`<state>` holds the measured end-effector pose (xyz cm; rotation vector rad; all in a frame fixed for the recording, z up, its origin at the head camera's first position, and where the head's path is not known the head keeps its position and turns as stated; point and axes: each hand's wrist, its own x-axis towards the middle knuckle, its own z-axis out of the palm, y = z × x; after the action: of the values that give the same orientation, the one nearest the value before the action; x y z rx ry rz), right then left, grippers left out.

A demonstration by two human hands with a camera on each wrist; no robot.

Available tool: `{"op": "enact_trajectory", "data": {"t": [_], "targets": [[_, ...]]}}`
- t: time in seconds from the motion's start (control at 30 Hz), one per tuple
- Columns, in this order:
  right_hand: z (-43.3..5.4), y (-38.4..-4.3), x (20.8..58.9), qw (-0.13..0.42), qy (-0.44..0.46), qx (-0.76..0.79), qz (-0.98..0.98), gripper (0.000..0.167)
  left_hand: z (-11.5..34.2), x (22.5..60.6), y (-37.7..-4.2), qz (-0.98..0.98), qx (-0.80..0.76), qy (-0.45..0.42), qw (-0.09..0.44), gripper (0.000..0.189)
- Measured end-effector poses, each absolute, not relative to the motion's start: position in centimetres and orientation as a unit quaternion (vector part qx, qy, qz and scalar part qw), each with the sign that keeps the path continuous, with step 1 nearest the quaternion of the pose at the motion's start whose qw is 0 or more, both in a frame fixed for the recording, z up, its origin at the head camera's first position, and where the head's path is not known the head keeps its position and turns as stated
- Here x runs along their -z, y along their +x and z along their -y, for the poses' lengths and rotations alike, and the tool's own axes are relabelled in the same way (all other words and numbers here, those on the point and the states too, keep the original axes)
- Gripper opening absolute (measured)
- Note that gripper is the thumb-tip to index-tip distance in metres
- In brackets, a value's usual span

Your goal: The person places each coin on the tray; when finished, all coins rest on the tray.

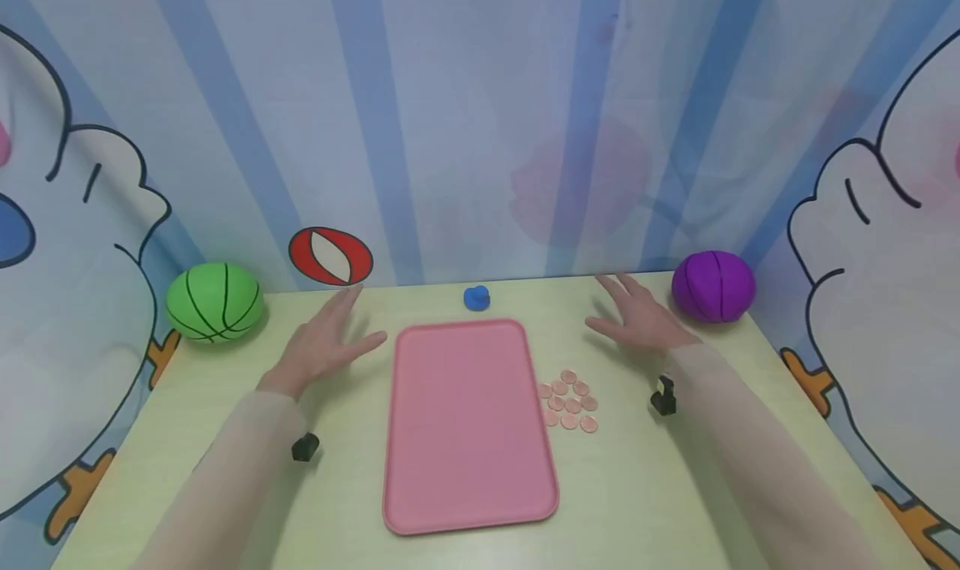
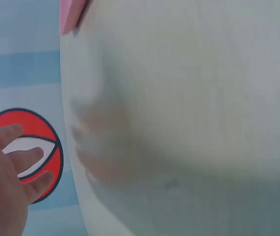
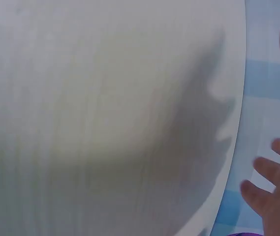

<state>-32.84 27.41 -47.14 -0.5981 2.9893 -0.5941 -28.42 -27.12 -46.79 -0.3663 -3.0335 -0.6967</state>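
Both hands hover over the table with nothing in them. My left hand (image 1: 318, 345) is spread, thumb apart from the fingers, left of a pink tray (image 1: 468, 428). On the other side, my right hand (image 1: 637, 316) also has its fingers extended, beyond and to the right of several copper-coloured coins (image 1: 572, 405). Those coins lie in a loose cluster against the tray's right edge. A small blue object (image 1: 476, 297) sits just behind the tray; its kind is hard to tell. In the left wrist view the left hand (image 2: 4, 182) shows fingers apart; the right wrist view shows the right hand (image 3: 277, 191) likewise.
A green ball (image 1: 215, 302) with black lines stands at the back left of the table, and a purple ball (image 1: 713, 287) at the back right. Behind the table hangs a striped blue cloth backdrop (image 1: 465, 137) with cartoon figures at both sides.
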Motion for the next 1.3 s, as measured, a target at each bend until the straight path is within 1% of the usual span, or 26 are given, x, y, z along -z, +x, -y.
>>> {"op": "enact_trajectory", "data": {"t": [0.13, 0.33, 0.47, 0.57, 0.73, 0.9, 1.1, 1.3], "targets": [[-27.1, -32.3, 47.6, 0.035, -0.247, 0.210, -0.945, 0.082, 26.3, 47.2, -27.1, 0.956, 0.263, -0.130, -0.023, 0.102], [-26.1, -31.3, 47.6, 0.055, -0.286, 0.230, -0.929, 0.064, 24.9, 48.3, -25.0, 0.925, 0.340, -0.159, -0.060, 0.090], [-25.1, -30.8, 47.4, 0.089, -0.288, 0.255, -0.919, 0.051, 24.3, 49.0, -23.5, 0.914, 0.361, -0.162, -0.091, 0.090], [-24.2, -30.4, 47.2, 0.123, -0.286, 0.277, -0.909, 0.041, 24.1, 49.4, -22.5, 0.909, 0.373, -0.158, -0.101, 0.091], [-23.3, -29.8, 47.0, 0.156, -0.318, 0.288, -0.890, 0.029, 24.0, 49.7, -21.5, 0.903, 0.386, -0.147, -0.120, 0.091], [-23.2, -29.7, 47.2, 0.158, -0.365, 0.279, -0.874, 0.025, 24.3, 50.1, -20.9, 0.892, 0.402, -0.161, -0.132, 0.096], [-23.2, -29.8, 47.5, 0.161, -0.400, 0.270, -0.861, 0.029, 24.8, 50.6, -20.6, 0.883, 0.409, -0.189, -0.134, 0.105], [-23.1, -30.0, 47.1, 0.168, -0.405, 0.260, -0.860, 0.027, 25.0, 50.8, -20.5, 0.881, 0.412, -0.188, -0.138, 0.104]]}}
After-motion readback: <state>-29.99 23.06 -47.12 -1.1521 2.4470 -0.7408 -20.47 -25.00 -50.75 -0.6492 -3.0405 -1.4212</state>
